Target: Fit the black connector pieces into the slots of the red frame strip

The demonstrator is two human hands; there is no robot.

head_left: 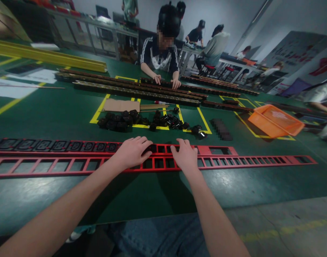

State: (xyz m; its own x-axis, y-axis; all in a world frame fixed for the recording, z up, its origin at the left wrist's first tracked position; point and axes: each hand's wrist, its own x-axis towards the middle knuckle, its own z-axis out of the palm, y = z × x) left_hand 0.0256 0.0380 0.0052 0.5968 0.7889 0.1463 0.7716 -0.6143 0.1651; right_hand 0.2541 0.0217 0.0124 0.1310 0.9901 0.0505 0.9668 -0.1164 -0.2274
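Two long red slotted strips [262,160] lie side by side across the green table. Square black socket modules [45,145] fill the left part of the farther strip. My left hand [133,151] is over this row, its thumb and fingers curled around a small black socket module [153,148] at a slot; the fingers partly hide it. My right hand [186,156] rests on the strips a little further right, fingers apart, holding nothing. Beyond my hands are loose black modules [116,120] and a pile of small black parts [174,122].
Past the parts lie cardboard [122,105], thin rods [154,107] and long dark strips [136,91], where a co-worker's hands [175,84] are busy. An orange bin [275,121] stands right, yellow profiles [45,55] far left. The table's front edge is close to me.
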